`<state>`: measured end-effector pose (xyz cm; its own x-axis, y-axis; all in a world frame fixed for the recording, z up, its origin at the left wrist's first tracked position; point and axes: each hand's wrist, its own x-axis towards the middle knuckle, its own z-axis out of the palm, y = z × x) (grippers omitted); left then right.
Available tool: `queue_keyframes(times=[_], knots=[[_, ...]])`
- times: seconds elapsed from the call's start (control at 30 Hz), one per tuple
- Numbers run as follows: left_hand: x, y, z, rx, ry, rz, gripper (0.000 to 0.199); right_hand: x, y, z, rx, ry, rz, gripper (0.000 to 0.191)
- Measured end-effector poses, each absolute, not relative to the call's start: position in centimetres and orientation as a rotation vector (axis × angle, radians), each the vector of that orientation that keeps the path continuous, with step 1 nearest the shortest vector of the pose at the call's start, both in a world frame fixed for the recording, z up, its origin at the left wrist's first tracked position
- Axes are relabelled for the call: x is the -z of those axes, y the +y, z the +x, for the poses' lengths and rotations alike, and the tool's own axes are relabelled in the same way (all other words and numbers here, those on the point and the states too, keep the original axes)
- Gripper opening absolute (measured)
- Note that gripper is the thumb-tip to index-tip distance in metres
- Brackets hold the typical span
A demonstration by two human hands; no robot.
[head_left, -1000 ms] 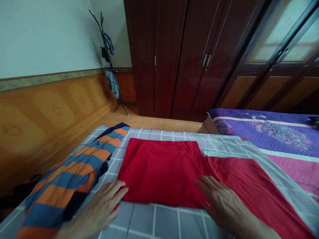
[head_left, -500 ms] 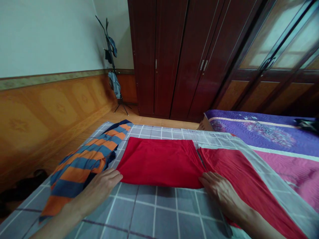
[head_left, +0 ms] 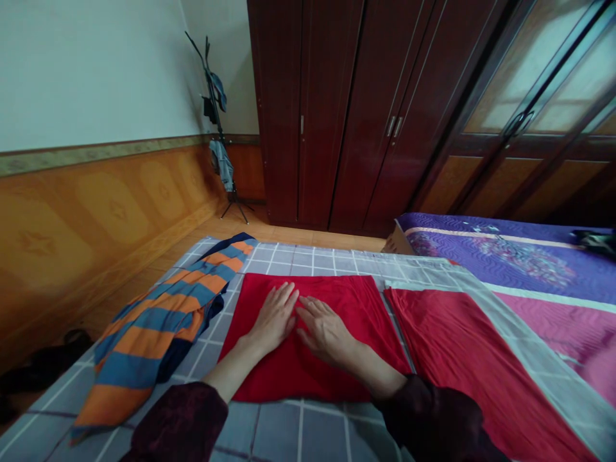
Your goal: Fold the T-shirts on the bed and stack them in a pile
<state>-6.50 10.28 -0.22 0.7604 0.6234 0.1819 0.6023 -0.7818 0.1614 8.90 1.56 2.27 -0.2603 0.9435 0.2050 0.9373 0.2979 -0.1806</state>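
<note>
A folded red cloth (head_left: pixel 337 378) lies flat on a bed with a grey checked sheet (head_left: pixel 269 430). My left hand (head_left: pixel 275 314) rests palm down on the middle of it, fingers stretched out and pointing away from me. Beside it, my right hand (head_left: pixel 327 328) also lies flat on the cloth, its fingers slanting toward the left one. Neither hand grips anything. Which garment the red cloth is, I cannot tell. Just right of it lies a second red cloth (head_left: pixel 471 346), longer and slightly wrinkled.
An orange and blue striped garment (head_left: pixel 158 327) lies along the bed's left side. To the right is another bed with a purple and pink cover (head_left: pixel 510 250). A dark red wardrobe (head_left: pixel 327 128) stands behind, with a coat rack (head_left: pixel 219 122) in the corner.
Both hands have let go of the near corners of the red cloth and moved inward onto its middle. The cloth's near edge now lies closer to me.
</note>
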Motion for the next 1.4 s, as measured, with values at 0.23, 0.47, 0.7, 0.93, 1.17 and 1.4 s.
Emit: queue_keyframes(times=[0.23,0.47,0.7,0.93,1.17,1.4], knots=[[3.3,11.4,-6.7,-0.218,1.065,2.805,0.073,2.4,2.7,13.0,-0.014,-2.088,-2.202,0.074],[3.0,11.7,-6.7,-0.154,1.046,2.788,0.068,1.9,5.1,9.5,-0.15,-2.252,-1.909,0.061],[3.6,12.2,-7.1,-0.19,1.137,2.788,0.076,4.0,5.9,14.3,0.108,-1.937,-2.302,0.076],[3.4,12.3,-7.2,-0.214,1.124,2.794,0.079,4.3,3.6,14.2,0.172,-1.961,-2.258,0.078],[3.6,12.5,-7.3,-0.229,1.117,2.812,0.074,3.5,0.7,12.7,0.107,-2.028,-2.197,0.07],[2.0,9.6,-6.3,-0.149,0.976,2.84,0.075,4.0,-0.3,12.8,0.147,-1.865,-2.266,0.063]])
